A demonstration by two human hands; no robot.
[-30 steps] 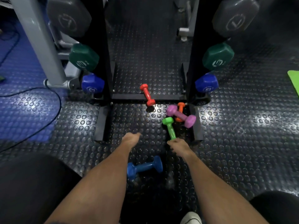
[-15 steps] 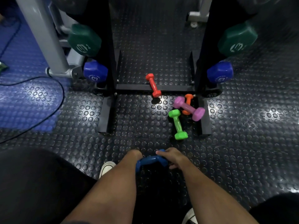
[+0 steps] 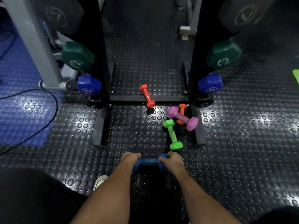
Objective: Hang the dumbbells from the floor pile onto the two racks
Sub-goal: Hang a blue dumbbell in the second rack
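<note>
A small blue dumbbell (image 3: pixel 148 162) is held crosswise in front of me, my left hand (image 3: pixel 130 159) closed over its left end and my right hand (image 3: pixel 173 160) over its right end. On the studded floor beyond lie a green dumbbell (image 3: pixel 172 135), a purple dumbbell (image 3: pixel 182 118) lying across an orange dumbbell (image 3: pixel 181 113), and a red dumbbell (image 3: pixel 147 96) resting over the rack's base bar. The left rack (image 3: pixel 101 46) and the right rack (image 3: pixel 194 46) stand as black uprights, each carrying grey, dark green and blue hex dumbbells on their outer sides.
A grey machine post (image 3: pixel 32 39) stands at the left on a blue mat (image 3: pixel 21 110), with a black cable (image 3: pixel 53 110) looping across it. The rack feet (image 3: pixel 100 126) run along the floor toward me. My white shoe (image 3: pixel 99 181) shows below.
My right hand left the green dumbbell on the floor. Both hands came back to the blue dumbbell, took hold of its ends and lifted it off the floor.
</note>
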